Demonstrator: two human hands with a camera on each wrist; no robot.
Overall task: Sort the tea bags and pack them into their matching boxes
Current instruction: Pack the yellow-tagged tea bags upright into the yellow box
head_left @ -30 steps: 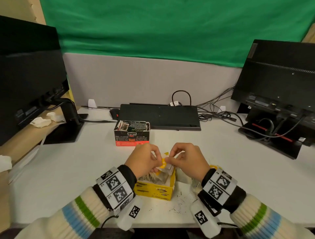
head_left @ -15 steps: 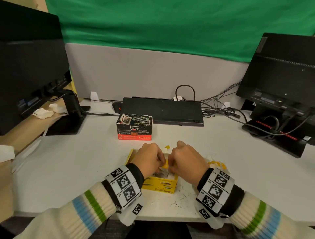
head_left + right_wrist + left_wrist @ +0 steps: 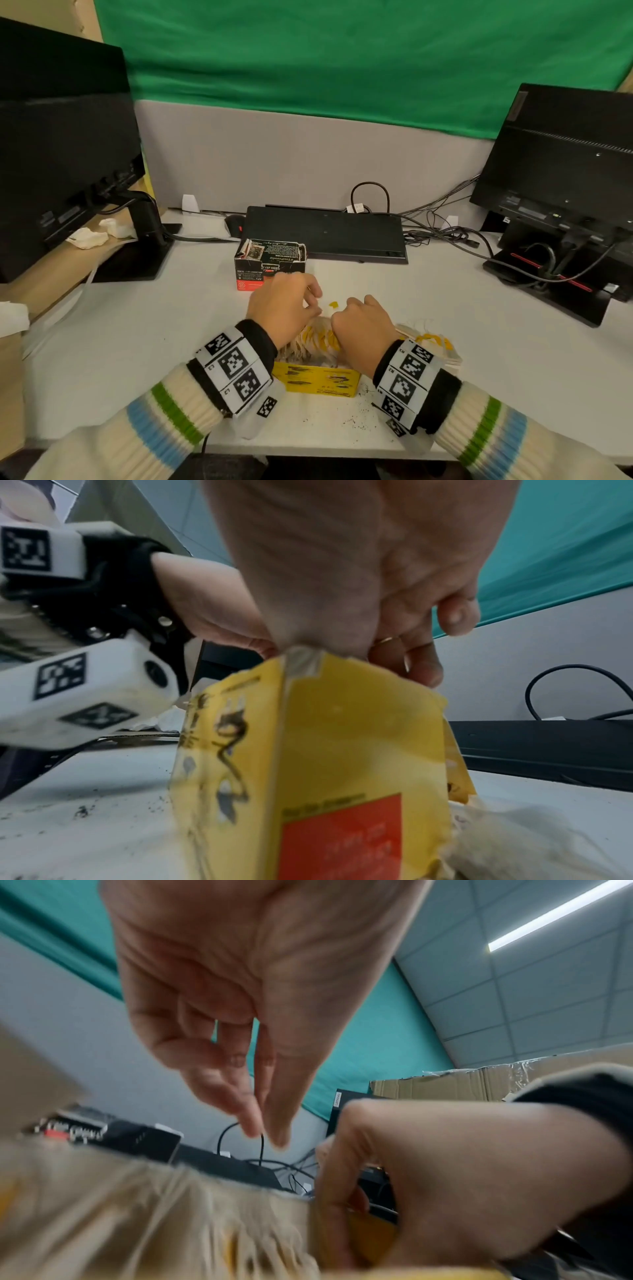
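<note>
Yellow cardboard marks the open box [image 3: 318, 382] that stands at the near edge of the white table [image 3: 137, 342], between the person's two wrists. It is packed with a row of pale tea bags [image 3: 313, 342] carrying yellow tags. The right hand [image 3: 363, 330] reaches down into the right side of the box, its fingers curled among the bags; whether they actually pinch one cannot be told, since the head view hides the fingertips and the wrist views are blurred. The left hand [image 3: 282, 306] hovers above the left part of the box with thumb and forefinger tips drawn together, and the left wrist view shows nothing clear between them.

Just right of the box, a small heap of more tea bags [image 3: 428, 344] lies on the table. Dark loose crumbs [image 3: 356, 423] speckle the surface in front of the box.

Farther back, a black and red box [image 3: 269, 265] stands open, apart from the yellow one. Behind it lies a black keyboard [image 3: 325, 233], with a monitor [image 3: 65, 137] at the left and another monitor [image 3: 561, 164] at the right.
</note>
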